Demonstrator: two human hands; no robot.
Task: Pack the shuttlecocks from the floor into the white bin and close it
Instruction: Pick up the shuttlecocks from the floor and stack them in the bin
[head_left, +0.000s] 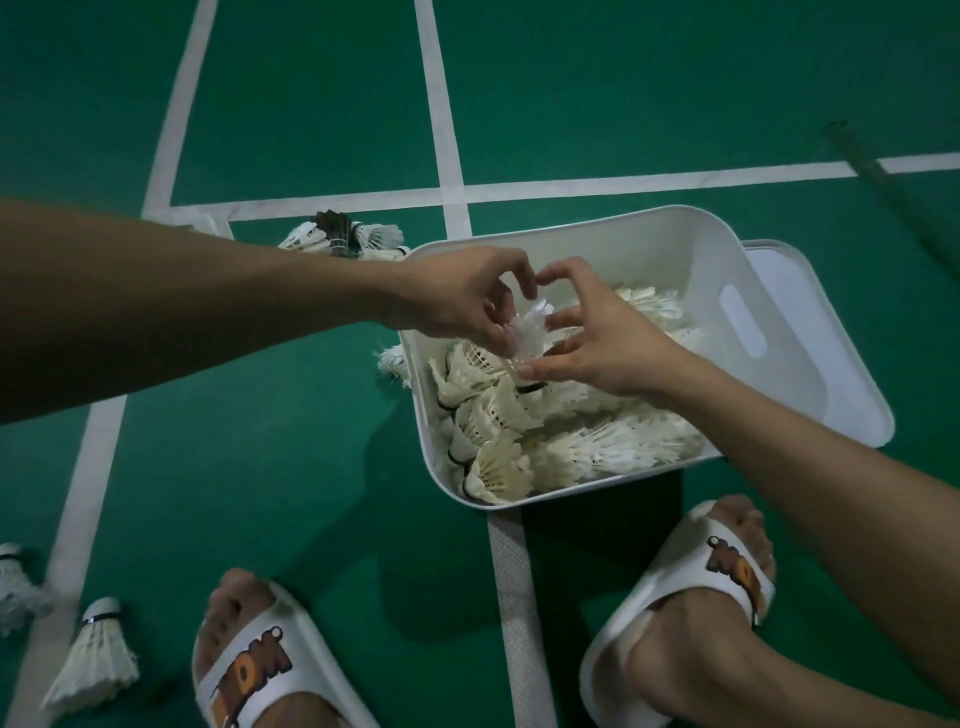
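Note:
A white bin (810, 384) stands open on the green court floor, holding several white shuttlecocks (524, 431). Over its left half my left hand (457, 296) and my right hand (597, 338) meet around one white shuttlecock (530, 330), fingers of both curled on its feathers. More shuttlecocks lie on the floor: a small group (353, 239) beyond the bin's far left corner, one (392, 364) against the bin's left wall, and two at the lower left (96, 660) (13, 582).
A flat white lid (800, 280) lies on the floor behind the bin's right side. My feet in white slippers (249, 670) (691, 608) stand close in front of the bin. White court lines cross the floor. A dark pole (878, 182) lies at the far right.

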